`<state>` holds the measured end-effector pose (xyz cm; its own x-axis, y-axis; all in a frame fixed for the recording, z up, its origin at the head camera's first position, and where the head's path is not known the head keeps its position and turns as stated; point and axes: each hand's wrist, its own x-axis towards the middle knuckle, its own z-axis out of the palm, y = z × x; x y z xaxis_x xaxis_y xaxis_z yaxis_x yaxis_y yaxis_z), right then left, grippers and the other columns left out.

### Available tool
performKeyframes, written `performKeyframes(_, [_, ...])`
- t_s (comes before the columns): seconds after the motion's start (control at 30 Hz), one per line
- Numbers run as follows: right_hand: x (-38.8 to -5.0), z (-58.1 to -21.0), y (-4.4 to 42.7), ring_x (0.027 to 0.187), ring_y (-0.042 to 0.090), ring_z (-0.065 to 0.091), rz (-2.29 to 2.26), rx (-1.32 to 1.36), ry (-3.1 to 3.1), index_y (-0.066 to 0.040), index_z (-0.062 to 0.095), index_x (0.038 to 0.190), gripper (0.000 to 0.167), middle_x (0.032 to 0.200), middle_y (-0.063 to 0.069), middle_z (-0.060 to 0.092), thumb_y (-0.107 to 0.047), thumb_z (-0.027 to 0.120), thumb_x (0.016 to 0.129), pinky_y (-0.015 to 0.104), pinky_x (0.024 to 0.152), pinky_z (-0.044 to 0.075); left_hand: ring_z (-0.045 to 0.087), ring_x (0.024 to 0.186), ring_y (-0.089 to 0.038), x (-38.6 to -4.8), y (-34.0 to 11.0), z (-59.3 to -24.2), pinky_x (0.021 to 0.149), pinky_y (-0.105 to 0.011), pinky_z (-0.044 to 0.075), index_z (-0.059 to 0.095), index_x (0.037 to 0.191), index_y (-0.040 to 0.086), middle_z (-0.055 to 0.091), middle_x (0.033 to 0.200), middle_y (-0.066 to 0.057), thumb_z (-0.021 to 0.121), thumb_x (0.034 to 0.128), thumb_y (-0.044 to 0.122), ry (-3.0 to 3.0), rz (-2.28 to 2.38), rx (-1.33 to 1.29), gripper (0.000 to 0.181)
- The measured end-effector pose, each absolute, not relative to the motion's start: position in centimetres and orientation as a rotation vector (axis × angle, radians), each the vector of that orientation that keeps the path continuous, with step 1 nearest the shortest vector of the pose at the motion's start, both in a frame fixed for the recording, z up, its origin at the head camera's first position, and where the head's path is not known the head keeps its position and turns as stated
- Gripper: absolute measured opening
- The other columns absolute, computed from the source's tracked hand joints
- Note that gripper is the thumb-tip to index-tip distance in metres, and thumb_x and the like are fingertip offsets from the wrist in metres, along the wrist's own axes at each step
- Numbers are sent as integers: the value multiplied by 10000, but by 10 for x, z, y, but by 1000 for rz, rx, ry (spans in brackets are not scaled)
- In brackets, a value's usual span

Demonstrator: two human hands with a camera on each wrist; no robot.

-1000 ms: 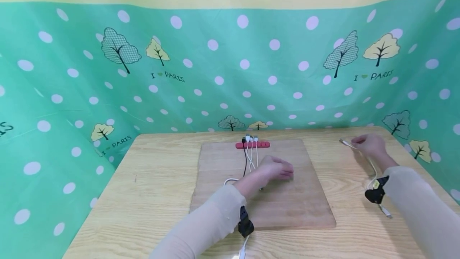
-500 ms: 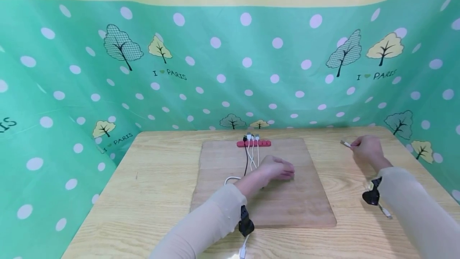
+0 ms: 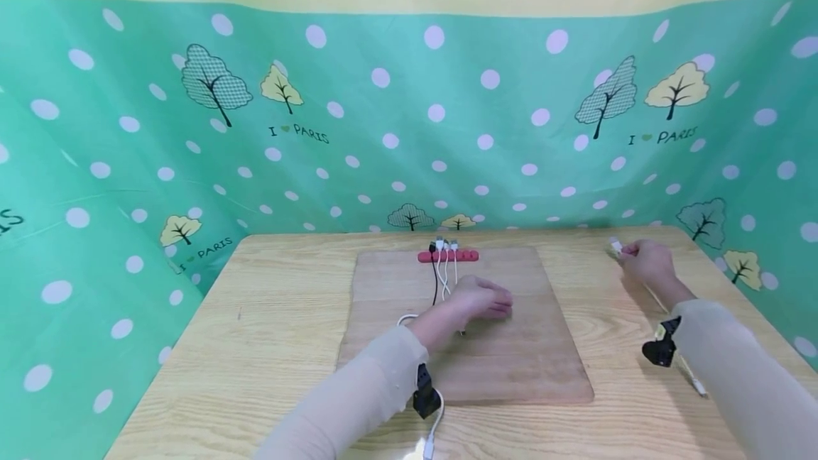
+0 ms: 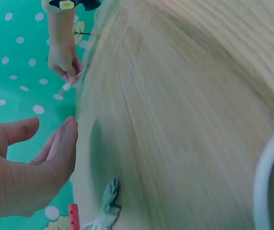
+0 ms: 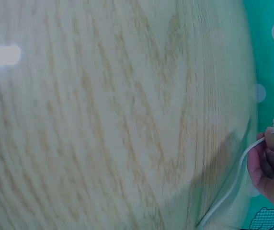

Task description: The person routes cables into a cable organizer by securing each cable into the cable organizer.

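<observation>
My right hand (image 3: 652,265) pinches a white USB cable between thumb and fingers, just behind its plug (image 3: 615,244). In the right wrist view the white cable (image 5: 232,184) trails from the fingertips down toward the table. My left hand (image 3: 473,298) is over the wooden board (image 3: 530,368), its fingers extended and holding nothing. The left wrist view shows a gap between its thumb and fingers. Beyond that hand lies a red cable holder (image 3: 469,255), with one black and several white cables set in its slots. My left forearm hides part of these cables.
The board lies mid-table on the pale wood table (image 3: 287,318). A white plug (image 3: 429,447) lies by the front edge under my left wrist. The held cable's other end (image 3: 700,390) lies near my right forearm. A green dotted curtain (image 3: 358,112) stands behind.
The right hand first closes on the cable behind the plug, then tilts the plug upward. The cable's other end slides slightly toward the front. The left hand stays nearly still.
</observation>
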<state>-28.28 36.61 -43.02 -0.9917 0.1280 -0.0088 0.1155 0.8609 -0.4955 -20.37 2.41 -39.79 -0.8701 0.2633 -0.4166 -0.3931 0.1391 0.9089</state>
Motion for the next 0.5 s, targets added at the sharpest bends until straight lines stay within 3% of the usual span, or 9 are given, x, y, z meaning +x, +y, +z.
performKeyframes(0.13, [-285,-427,368,725,211,634,946,-269,-3003,152,575,1124,339,923,236,674,-122,516,933,265,572,521,719,990,-254,-206,16,-395,832,-293,604,666,1094,-44,727,1056,-191,627,901,54,1944,1777,-121,220])
performKeyframes(0.3, [-287,-420,366,585,32,629,1381,-447,-2967,194,492,1231,436,651,-30,638,-90,563,908,218,598,583,712,1008,-263,-207,8,-395,843,-294,601,644,1124,-56,716,1080,-201,621,904,56,1949,1769,-102,248])
performKeyframes(0.37, [-286,-417,363,595,15,619,1517,-460,-2946,193,463,1269,461,641,-118,601,-82,572,916,217,624,591,711,1009,-266,-207,6,-396,842,-293,602,637,1132,-64,713,1087,-207,625,901,54,1946,1776,-98,260])
performKeyframes(0.5, [-283,-412,354,620,4,639,1700,-409,-2908,178,398,1333,505,648,-157,618,-71,575,931,209,663,599,708,1018,-274,-207,3,-396,844,-292,601,631,1136,-74,707,1098,-215,625,900,47,1943,1787,-98,267])
